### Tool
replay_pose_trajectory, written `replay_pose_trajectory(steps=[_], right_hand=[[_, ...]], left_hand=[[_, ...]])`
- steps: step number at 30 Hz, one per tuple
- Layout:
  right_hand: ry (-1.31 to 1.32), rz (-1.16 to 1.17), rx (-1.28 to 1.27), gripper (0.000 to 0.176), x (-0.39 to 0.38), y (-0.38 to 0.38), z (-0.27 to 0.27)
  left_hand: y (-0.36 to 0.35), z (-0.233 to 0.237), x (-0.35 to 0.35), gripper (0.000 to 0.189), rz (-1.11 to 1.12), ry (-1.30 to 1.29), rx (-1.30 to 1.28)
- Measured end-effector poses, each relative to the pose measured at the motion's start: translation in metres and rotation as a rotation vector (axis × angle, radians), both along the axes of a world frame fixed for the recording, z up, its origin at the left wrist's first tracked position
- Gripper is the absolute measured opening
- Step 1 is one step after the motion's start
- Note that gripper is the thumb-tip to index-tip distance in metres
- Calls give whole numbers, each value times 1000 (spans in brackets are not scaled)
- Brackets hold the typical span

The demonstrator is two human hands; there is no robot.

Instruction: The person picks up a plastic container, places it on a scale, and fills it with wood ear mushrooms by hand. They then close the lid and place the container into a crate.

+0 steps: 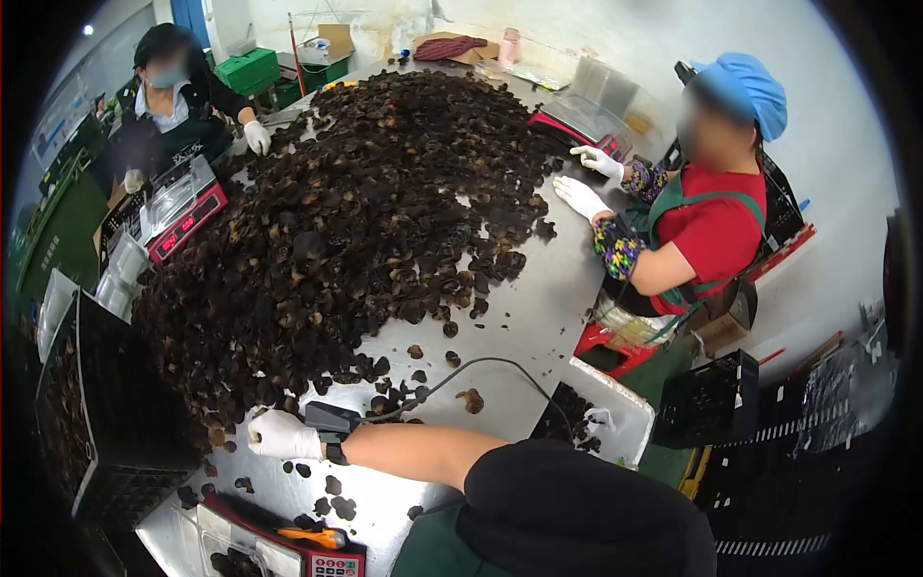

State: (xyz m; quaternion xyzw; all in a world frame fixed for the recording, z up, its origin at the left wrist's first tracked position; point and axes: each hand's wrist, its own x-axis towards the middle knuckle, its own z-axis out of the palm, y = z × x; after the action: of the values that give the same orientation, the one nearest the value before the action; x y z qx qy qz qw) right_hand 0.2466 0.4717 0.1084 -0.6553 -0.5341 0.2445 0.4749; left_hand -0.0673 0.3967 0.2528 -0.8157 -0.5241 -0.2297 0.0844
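Observation:
My right hand point(284, 435), in a white glove, reaches left across the metal table at the near edge of a large heap of dark, dried mushroom-like pieces point(308, 260). Its fingers are curled closed, and what they may hold is hidden. A black device point(332, 419) with a cable is strapped at the wrist. Below the hand, loose dark pieces point(343, 508) lie on the table. Nearer to me stands a red scale point(336, 565) carrying a clear plastic tray point(223, 539) with dark pieces inside. An orange-handled tool point(312, 537) rests on the scale. My left hand is out of view.
A black crate point(125, 413) stands left of my hand. Across the table, one co-worker's gloved hand point(257, 137) touches the heap beside another red scale point(187, 221). At right, a second co-worker's gloved hands point(582, 197) are over the table. A white-rimmed box point(630, 423) sits by my arm.

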Motion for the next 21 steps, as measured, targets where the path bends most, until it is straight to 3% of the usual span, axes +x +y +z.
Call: replay_pose_trajectory(steps=[2,3,4,6,8,12,14,16,20,21], right_hand=[[110,84,-61,19,-2,-14,13],[214,221,-240,24,17,-49,78],[232,320,-223,24,14,-50,83],[223,414,-164,23,3,-48,96],[250,425,-108,23,-15,-31,107],[344,510,23,22,-84,-5,127],[328,576,141,21,-123,7,131],[147,606,287,20,-156,8,132],[-387,868,238,29,-181,3,99],[-305,867,285,33,-181,1,94]], left_hand=[[-5,17,14,38,-101,51,-100],[-9,31,27,38,-143,-6,-166],[0,10,14,45,-61,-68,-106],[0,-20,-15,47,157,-442,-358],[-6,0,-16,50,172,-570,-271],[-12,-14,-59,44,241,-881,-134],[-19,-18,-58,41,292,-806,-143],[-25,-31,-56,44,297,-791,-162],[-31,-44,-41,65,241,-689,-270],[-31,-48,-43,67,220,-668,-254]])
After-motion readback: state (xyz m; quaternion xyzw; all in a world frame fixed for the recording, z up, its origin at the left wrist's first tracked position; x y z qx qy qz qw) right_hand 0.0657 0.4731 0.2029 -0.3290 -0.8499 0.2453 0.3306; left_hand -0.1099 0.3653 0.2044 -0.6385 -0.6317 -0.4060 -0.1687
